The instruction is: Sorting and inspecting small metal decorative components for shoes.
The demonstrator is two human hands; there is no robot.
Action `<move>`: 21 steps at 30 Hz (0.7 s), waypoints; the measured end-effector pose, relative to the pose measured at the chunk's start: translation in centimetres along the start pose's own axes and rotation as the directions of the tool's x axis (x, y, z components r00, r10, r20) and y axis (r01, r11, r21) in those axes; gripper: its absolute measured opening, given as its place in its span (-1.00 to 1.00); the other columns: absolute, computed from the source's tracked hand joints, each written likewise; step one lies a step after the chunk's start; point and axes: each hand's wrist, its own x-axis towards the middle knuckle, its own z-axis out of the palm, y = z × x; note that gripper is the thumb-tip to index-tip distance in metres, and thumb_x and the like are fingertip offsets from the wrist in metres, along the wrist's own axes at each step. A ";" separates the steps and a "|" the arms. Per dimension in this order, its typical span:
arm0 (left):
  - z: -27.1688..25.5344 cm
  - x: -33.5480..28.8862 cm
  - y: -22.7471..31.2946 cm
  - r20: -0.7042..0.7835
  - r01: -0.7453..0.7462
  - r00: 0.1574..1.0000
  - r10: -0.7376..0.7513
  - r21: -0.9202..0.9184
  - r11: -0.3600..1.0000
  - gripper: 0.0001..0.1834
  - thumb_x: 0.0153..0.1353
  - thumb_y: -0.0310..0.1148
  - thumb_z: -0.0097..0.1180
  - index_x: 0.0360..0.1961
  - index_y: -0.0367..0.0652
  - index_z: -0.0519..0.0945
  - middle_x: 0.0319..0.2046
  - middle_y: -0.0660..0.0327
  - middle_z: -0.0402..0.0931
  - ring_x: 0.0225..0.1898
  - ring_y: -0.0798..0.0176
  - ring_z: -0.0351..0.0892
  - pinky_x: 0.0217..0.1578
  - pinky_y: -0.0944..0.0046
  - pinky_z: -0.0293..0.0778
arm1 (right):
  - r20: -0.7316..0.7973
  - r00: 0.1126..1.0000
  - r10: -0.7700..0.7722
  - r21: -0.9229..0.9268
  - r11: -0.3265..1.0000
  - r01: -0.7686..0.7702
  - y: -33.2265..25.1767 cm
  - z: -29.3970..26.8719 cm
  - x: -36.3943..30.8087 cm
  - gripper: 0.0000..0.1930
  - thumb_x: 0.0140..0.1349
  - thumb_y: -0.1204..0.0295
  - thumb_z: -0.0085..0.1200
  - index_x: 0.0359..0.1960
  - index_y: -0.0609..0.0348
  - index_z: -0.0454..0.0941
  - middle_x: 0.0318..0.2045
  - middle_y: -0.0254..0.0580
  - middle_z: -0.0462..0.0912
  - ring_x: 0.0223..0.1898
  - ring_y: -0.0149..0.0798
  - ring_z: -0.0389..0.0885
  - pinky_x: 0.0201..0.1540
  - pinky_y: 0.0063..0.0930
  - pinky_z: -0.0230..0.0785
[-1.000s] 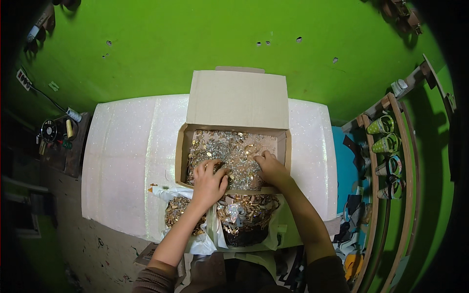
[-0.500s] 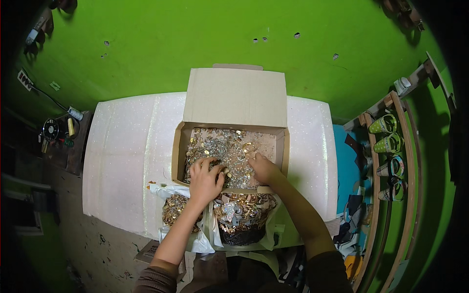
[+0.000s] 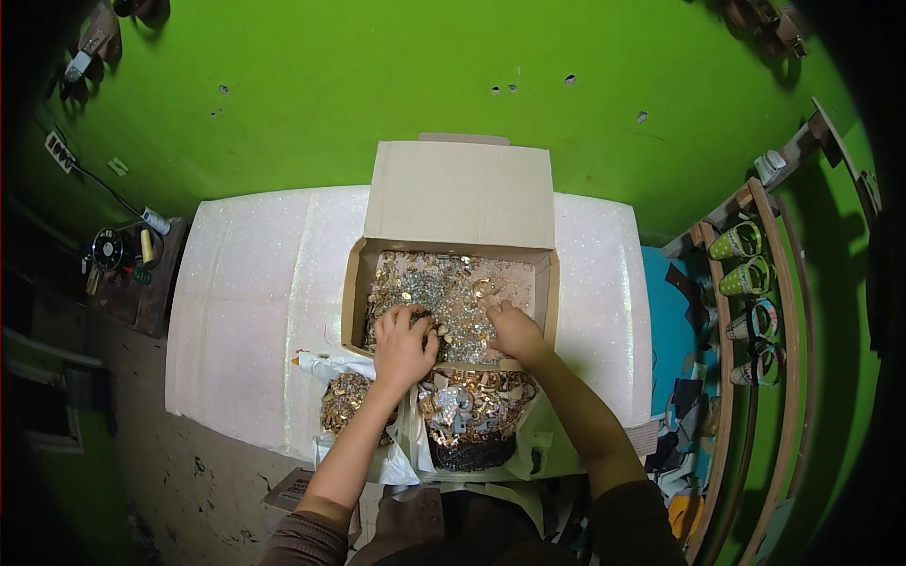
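Note:
A brown cardboard box (image 3: 552,292) stands with its lid raised at the back. Spread over its floor are many small gold and silver metal pieces (image 3: 462,283), shiny like shoe or bag trimmings. My left hand (image 3: 404,349) reaches in over the front left, fingers bent and apart among the pieces; a dark cluster shows by its index finger. Toward the right side of the box, my right hand (image 3: 516,335) is closed, fingertips down at the pieces; what they pinch is hidden. A gold ring-shaped piece (image 3: 484,288) lies just beyond it.
Before the box sit two open white plastic bags of metal pieces, a smaller left bag (image 3: 394,464) and a larger right one (image 3: 531,453). A glittery white sheet (image 3: 245,283) covers the table. Sandals (image 3: 746,278) hang on a wooden rack (image 3: 788,330) at right.
The whole view has shifted slightly. My left hand's fingers have drawn a little closer together over the pieces; my right hand stays near the same spot in the box.

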 end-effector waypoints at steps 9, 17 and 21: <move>-0.5 0.6 0.0 0.034 0.051 0.998 -0.046 -0.166 0.985 -0.77 0.14 -0.30 0.03 -0.29 -0.17 0.64 -0.06 0.13 0.45 0.09 0.01 0.27 0.13 0.04 0.11 | -0.009 0.999 -0.031 0.137 0.990 0.032 1.8 -0.3 1.2 -0.70 -0.13 0.49 0.18 -0.27 0.19 0.54 -0.38 -0.01 0.58 -0.30 0.00 0.58 -0.19 -0.23 0.45; -0.2 3.0 0.7 0.700 0.478 0.690 -0.184 -0.631 -0.612 -0.53 0.37 -0.16 -0.27 0.09 -0.29 0.43 0.04 0.09 0.46 -0.04 0.23 0.50 -0.08 0.24 0.47 | 0.016 0.996 -0.093 0.625 0.778 0.062 -1.9 -6.7 0.6 -0.76 -0.13 0.46 0.27 -0.38 0.21 0.53 -0.49 -0.28 0.56 -0.43 -0.41 0.48 -0.34 -0.50 0.37; 1.4 2.5 0.4 0.672 0.437 0.740 0.022 -0.457 -0.775 -0.51 0.37 -0.17 -0.31 0.15 -0.28 0.36 -0.02 0.11 0.48 -0.07 0.20 0.51 -0.04 0.20 0.48 | -0.072 0.966 -0.247 0.667 0.708 0.231 -4.6 -8.0 0.4 -0.74 -0.08 0.45 0.23 -0.29 0.21 0.55 -0.51 -0.32 0.52 -0.43 -0.41 0.46 -0.36 -0.51 0.36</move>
